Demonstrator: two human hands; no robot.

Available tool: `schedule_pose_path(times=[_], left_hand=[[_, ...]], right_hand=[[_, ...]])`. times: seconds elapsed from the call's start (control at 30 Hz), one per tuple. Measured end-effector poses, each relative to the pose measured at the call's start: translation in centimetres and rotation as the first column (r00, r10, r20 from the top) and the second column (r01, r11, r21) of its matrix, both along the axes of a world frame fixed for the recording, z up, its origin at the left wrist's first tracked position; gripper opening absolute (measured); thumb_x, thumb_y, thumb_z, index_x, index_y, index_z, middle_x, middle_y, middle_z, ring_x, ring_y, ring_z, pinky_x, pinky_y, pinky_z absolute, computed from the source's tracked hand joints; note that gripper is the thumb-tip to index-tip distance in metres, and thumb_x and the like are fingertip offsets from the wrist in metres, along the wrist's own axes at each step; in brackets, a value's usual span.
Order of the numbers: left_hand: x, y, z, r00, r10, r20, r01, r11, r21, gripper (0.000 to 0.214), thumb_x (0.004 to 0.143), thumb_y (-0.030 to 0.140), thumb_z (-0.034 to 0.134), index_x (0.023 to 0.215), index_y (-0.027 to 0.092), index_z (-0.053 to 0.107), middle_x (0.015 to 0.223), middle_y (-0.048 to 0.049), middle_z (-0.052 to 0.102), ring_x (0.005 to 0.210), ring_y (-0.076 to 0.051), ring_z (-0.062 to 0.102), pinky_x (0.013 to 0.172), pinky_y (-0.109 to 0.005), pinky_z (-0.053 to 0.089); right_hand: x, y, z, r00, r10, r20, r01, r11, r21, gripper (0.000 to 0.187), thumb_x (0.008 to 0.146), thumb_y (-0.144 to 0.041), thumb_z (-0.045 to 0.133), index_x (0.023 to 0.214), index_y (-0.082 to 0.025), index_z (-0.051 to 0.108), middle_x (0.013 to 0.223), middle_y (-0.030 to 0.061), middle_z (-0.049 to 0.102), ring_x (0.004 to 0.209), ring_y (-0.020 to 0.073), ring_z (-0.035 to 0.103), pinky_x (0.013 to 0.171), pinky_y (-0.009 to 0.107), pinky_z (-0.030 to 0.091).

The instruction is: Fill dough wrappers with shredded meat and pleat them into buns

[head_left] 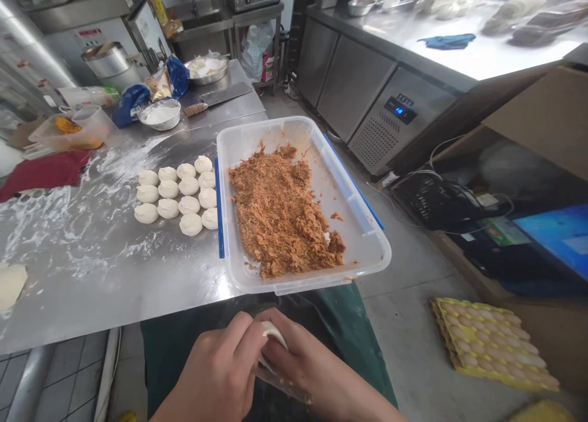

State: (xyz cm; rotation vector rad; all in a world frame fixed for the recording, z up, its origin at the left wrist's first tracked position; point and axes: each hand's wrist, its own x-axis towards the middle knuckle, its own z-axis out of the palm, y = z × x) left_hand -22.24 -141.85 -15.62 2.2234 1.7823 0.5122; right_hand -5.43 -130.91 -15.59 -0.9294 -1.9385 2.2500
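Observation:
In front of the dark green apron, my left hand [220, 364] and my right hand [298, 351] are closed together around a piece of white dough [274, 334]. Only a pale curved edge of it shows between the fingers. Just beyond my hands is a clear plastic tub [362, 250] holding reddish-brown minced filling [285, 217]. Several pleated dough buns [168, 207] sit in rows left of the tub. A flat piece of dough [10, 285] lies at the left edge of the view.
The steel table [114, 275] is dusted with flour. Farther back are a flour bowl [160, 117], a cleaver [225, 96], a flour basin [206, 70] and a red cloth [46, 172]. Egg trays [493, 342] stand on the floor at right, near a steel counter [358, 85].

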Motion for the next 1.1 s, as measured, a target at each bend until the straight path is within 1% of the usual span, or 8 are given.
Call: schedule_pose_path(times=[0.17, 0.33, 0.47, 0.6, 0.73, 0.9, 1.03, 1.1], left_hand=[[-0.1, 0.0, -0.4, 0.996, -0.016, -0.092, 0.017, 1.000, 0.008, 0.059, 0.091, 0.002, 0.041, 0.149, 0.012, 0.046, 0.106, -0.0090, 0.069, 0.072, -0.019, 0.071, 0.058, -0.031, 0.060], [-0.7, 0.0, -0.5, 0.999, 0.046, -0.021, -0.046, 0.999, 0.013, 0.035, 0.095, 0.009, 0.046, 0.125, 0.018, 0.059, 0.099, -0.0057, 0.068, 0.070, -0.019, 0.069, 0.058, -0.031, 0.059], [-0.8, 0.2, -0.2, 0.999, 0.044, -0.031, -0.042, 0.997, 0.066, 0.051, 0.094, 0.006, 0.045, 0.144, 0.014, 0.051, 0.117, -0.0109, 0.070, 0.081, -0.020, 0.073, 0.067, -0.032, 0.063], [-0.4, 0.3, 0.1, 0.999, 0.045, 0.016, -0.046, 0.998, 0.047, 0.034, 0.093, 0.007, 0.046, 0.122, 0.018, 0.060, 0.097, -0.0068, 0.068, 0.076, -0.020, 0.072, 0.062, -0.031, 0.061], [-0.2, 0.3, 0.2, 0.998, 0.024, -0.055, -0.021, 0.999, 0.047, 0.056, 0.093, 0.003, 0.042, 0.147, 0.016, 0.049, 0.111, -0.0094, 0.069, 0.075, -0.017, 0.072, 0.061, -0.029, 0.061], [-0.1, 0.3, 0.3, 0.999, 0.001, -0.033, 0.001, 0.999, 0.047, 0.036, 0.094, 0.007, 0.045, 0.127, 0.016, 0.059, 0.096, -0.0067, 0.066, 0.069, -0.020, 0.068, 0.056, -0.032, 0.059], [-0.1, 0.4, 0.2, 0.994, -0.026, -0.105, 0.031, 0.999, 0.039, 0.056, 0.092, 0.004, 0.042, 0.147, 0.011, 0.048, 0.109, -0.0105, 0.069, 0.074, -0.020, 0.071, 0.058, -0.033, 0.060], [-0.2, 0.5, 0.3, 0.994, -0.016, -0.109, 0.020, 0.999, 0.033, 0.052, 0.091, 0.003, 0.042, 0.141, 0.012, 0.053, 0.104, -0.0088, 0.069, 0.073, -0.020, 0.071, 0.058, -0.033, 0.059]], right_hand=[[0.1, 0.6, 0.3, 0.997, 0.061, -0.043, -0.057, 0.995, 0.083, 0.004, 0.099, -0.026, 0.057, 0.099, -0.022, 0.057, 0.107, 0.0054, 0.064, 0.097, 0.0245, 0.059, 0.088, 0.038, 0.048], [0.6, 0.7, 0.1, 0.992, -0.043, -0.120, 0.021, 0.984, -0.179, 0.028, 0.104, -0.043, 0.055, 0.125, -0.025, 0.058, 0.110, 0.0036, 0.065, 0.107, 0.0266, 0.061, 0.094, 0.040, 0.050], [0.5, 0.1, -0.2, 0.975, -0.125, -0.185, 0.079, 0.968, -0.238, 0.034, 0.107, -0.051, 0.050, 0.129, -0.026, 0.057, 0.117, 0.0047, 0.062, 0.115, 0.0259, 0.058, 0.105, 0.042, 0.047], [0.4, -0.3, -0.1, 0.981, -0.138, -0.135, 0.091, 0.948, -0.306, 0.032, 0.107, -0.053, 0.048, 0.125, -0.028, 0.054, 0.105, 0.0022, 0.060, 0.095, 0.0222, 0.060, 0.085, 0.037, 0.052], [0.3, -0.3, 0.2, 0.982, -0.130, -0.140, 0.111, 0.984, -0.136, 0.027, 0.106, -0.050, 0.048, 0.113, -0.025, 0.056, 0.109, 0.0051, 0.061, 0.100, 0.0243, 0.058, 0.092, 0.040, 0.051], [0.2, -0.3, 0.1, 0.991, -0.068, -0.114, 0.057, 0.994, -0.098, 0.020, 0.106, -0.041, 0.050, 0.116, -0.025, 0.056, 0.112, 0.0066, 0.063, 0.100, 0.0256, 0.061, 0.090, 0.042, 0.052], [0.3, -0.2, -0.2, 0.991, -0.065, -0.116, 0.066, 0.998, 0.006, 0.012, 0.102, -0.032, 0.054, 0.110, -0.024, 0.058, 0.110, 0.0062, 0.061, 0.101, 0.0257, 0.058, 0.093, 0.042, 0.050], [0.4, -0.1, -0.2, 0.992, -0.056, -0.117, 0.053, 0.998, -0.028, 0.012, 0.102, -0.032, 0.054, 0.109, -0.024, 0.059, 0.109, 0.0053, 0.061, 0.101, 0.0255, 0.057, 0.094, 0.042, 0.049]])
